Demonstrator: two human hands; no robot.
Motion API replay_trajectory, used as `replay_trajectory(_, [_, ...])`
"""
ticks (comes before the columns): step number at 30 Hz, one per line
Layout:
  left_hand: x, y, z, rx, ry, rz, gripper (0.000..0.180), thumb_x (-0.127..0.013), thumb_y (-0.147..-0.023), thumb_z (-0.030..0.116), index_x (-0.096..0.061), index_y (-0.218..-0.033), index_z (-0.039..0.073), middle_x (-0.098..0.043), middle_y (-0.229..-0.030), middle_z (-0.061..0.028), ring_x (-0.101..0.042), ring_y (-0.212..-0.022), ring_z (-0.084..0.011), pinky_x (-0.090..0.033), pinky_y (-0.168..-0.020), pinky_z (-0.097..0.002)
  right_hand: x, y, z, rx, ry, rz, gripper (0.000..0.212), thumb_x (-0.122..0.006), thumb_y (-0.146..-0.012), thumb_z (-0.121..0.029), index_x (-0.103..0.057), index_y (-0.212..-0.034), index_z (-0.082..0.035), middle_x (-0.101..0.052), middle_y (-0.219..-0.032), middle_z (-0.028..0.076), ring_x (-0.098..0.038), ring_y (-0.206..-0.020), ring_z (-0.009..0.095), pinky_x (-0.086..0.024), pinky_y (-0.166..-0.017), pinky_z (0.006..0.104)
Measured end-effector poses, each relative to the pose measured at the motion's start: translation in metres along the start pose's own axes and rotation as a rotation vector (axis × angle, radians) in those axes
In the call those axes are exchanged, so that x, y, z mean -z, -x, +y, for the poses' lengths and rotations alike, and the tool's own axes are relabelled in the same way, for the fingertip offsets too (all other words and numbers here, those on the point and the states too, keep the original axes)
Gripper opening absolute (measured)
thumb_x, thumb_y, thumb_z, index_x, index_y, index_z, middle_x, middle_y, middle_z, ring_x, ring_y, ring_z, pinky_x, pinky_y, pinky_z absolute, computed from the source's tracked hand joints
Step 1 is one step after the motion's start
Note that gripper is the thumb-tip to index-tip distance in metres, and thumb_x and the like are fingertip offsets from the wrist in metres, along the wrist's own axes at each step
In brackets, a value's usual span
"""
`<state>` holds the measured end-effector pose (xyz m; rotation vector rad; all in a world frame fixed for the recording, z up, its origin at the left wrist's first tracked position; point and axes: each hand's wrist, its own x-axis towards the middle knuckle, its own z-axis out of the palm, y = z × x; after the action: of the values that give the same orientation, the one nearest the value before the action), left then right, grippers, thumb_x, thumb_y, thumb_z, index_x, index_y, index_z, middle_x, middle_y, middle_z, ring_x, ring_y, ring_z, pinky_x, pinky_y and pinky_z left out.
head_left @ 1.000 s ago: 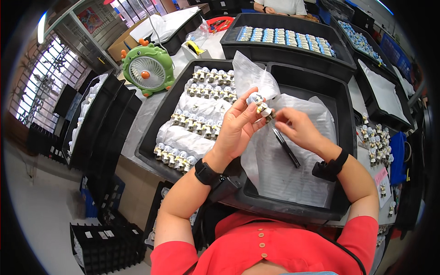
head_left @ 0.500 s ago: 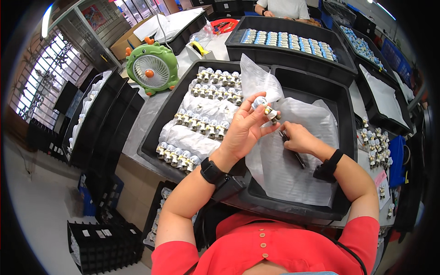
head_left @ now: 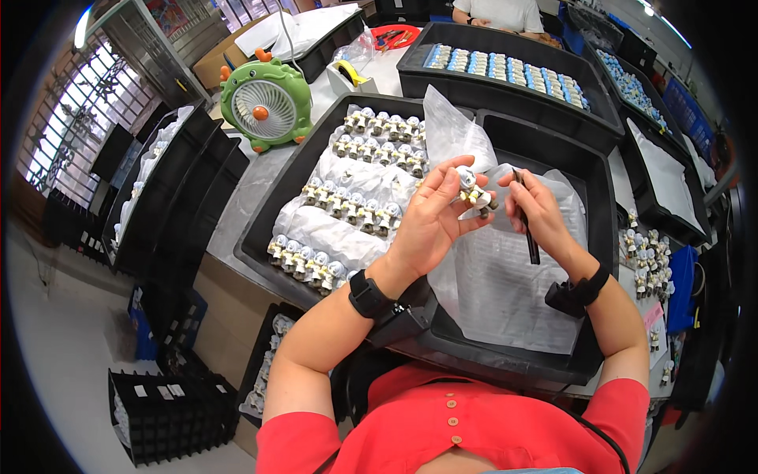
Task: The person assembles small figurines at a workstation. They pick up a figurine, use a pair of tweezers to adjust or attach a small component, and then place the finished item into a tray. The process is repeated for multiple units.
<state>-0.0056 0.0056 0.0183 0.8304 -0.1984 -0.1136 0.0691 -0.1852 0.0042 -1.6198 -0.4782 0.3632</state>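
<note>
My left hand (head_left: 430, 209) grips a small figurine (head_left: 475, 193) with a pale blue-grey head, a white and yellow body and dark feet. It is held between thumb and fingers above the right-hand black tray. Close beside it, my right hand (head_left: 538, 212) is closed around a slim black pen-like tool (head_left: 532, 246); its exact kind is unclear. The tool's upper end points up near the figurine, apparently apart from it. Beneath both hands lies a translucent white foam sheet (head_left: 513, 308). Rows of similar figurines (head_left: 355, 209) lie between white wrapping in the left-hand black tray (head_left: 257, 237).
A green fan (head_left: 264, 107) and a tape dispenser (head_left: 347, 77) stand behind the left tray. Another black tray (head_left: 505, 95) holds blue and white pieces, with a person (head_left: 501, 14) beyond it. Loose figurines (head_left: 649, 257) cluster at right. Stacked trays (head_left: 170, 197) stand left.
My right hand has risen with the black tool, which now stands more upright. My left hand has shifted slightly right with the figurine. The whole view has shifted a little.
</note>
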Motion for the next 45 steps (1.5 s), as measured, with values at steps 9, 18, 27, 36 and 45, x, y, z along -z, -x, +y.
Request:
replay_trajectory(9, [-0.003,0.002,-0.002,-0.041,-0.007,0.021,0.036,-0.039,-0.099,0.031,-0.04,-0.126,0.008,-0.053,-0.116,-0.0085,-0.052,-0.108,-0.0223,-0.044,-0.093,-0.0446,-0.022,0.027,-0.023,0.249,0.289,-0.055,0.035,-0.044,-0.096,-0.018,-0.049,-0.127,-0.001,-0.059,-0.09,0.008,-0.052,-0.072,0.014,-0.044,-0.065,0.0256])
replay_trajectory(18, [-0.008,0.003,-0.003,-0.062,0.057,0.045,0.026,-0.036,-0.1,0.028,-0.042,-0.118,0.01,-0.049,-0.109,-0.0058,-0.049,-0.11,-0.0197,-0.041,-0.092,-0.0408,-0.03,0.038,-0.025,0.528,0.399,-0.101,0.04,-0.054,-0.087,0.001,-0.05,-0.126,-0.002,-0.061,-0.104,0.018,-0.062,-0.09,0.031,-0.05,-0.074,0.0348])
replay_trajectory(27, [0.001,0.003,-0.003,-0.052,-0.018,-0.031,0.026,-0.038,-0.099,0.028,-0.049,-0.109,0.007,-0.052,-0.109,-0.0094,-0.052,-0.105,-0.0212,-0.044,-0.084,-0.0387,-0.033,0.04,-0.03,0.228,0.259,-0.143,0.022,-0.051,-0.091,-0.005,-0.051,-0.113,-0.001,-0.066,-0.089,0.012,-0.064,-0.069,0.018,-0.051,-0.061,0.0279])
replay_trajectory(36, [-0.002,0.002,-0.007,-0.087,-0.084,0.003,0.031,-0.038,-0.098,0.031,-0.05,-0.108,0.004,-0.054,-0.115,-0.0173,-0.057,-0.101,-0.0244,-0.046,-0.087,-0.0419,-0.035,0.037,-0.024,0.331,0.364,-0.097,0.015,-0.054,-0.092,-0.014,-0.055,-0.098,-0.001,-0.057,-0.068,0.011,-0.054,-0.055,0.02,-0.045,-0.056,0.0303])
replay_trajectory(45, [-0.008,0.004,-0.01,-0.046,-0.146,-0.038,0.036,-0.037,-0.099,0.033,-0.044,-0.116,0.002,-0.052,-0.118,-0.0204,-0.057,-0.101,-0.0236,-0.047,-0.089,-0.0384,-0.034,0.037,-0.029,0.347,0.437,-0.095,0.021,-0.061,-0.088,-0.019,-0.057,-0.094,0.001,-0.062,-0.074,0.015,-0.061,-0.064,0.027,-0.045,-0.057,0.0335])
